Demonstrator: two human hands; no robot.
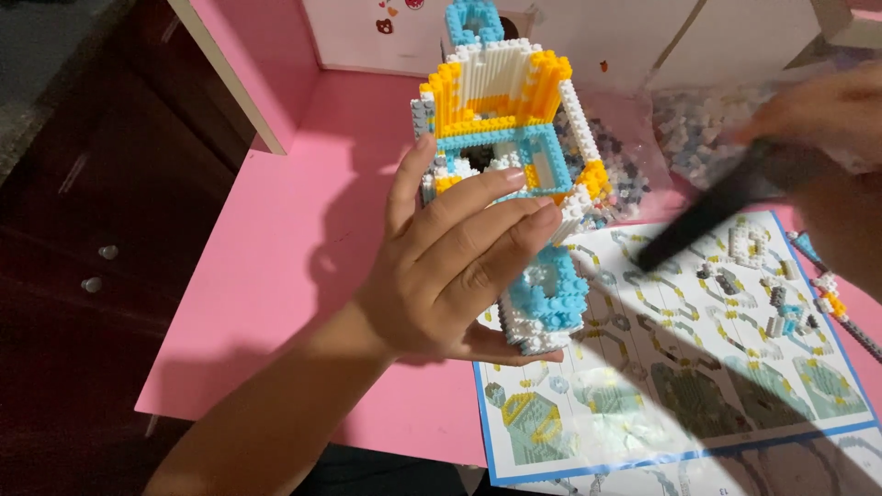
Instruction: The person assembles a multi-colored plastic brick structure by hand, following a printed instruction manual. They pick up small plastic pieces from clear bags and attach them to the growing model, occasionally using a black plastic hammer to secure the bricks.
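— Over the pink tabletop (pixel 276 276), what has the left hand (pixel 450 276) got?
— A tall model of tiny white, orange and light-blue plastic bricks (pixel 510 138), fingers spread flat along its side, thumb under the base.
— And the right hand (pixel 818 119)?
— Blurred, closed around a dark slim tool (pixel 717 207) above the printed instruction sheet (pixel 698 367), near a clear bag of loose bricks (pixel 698 129).
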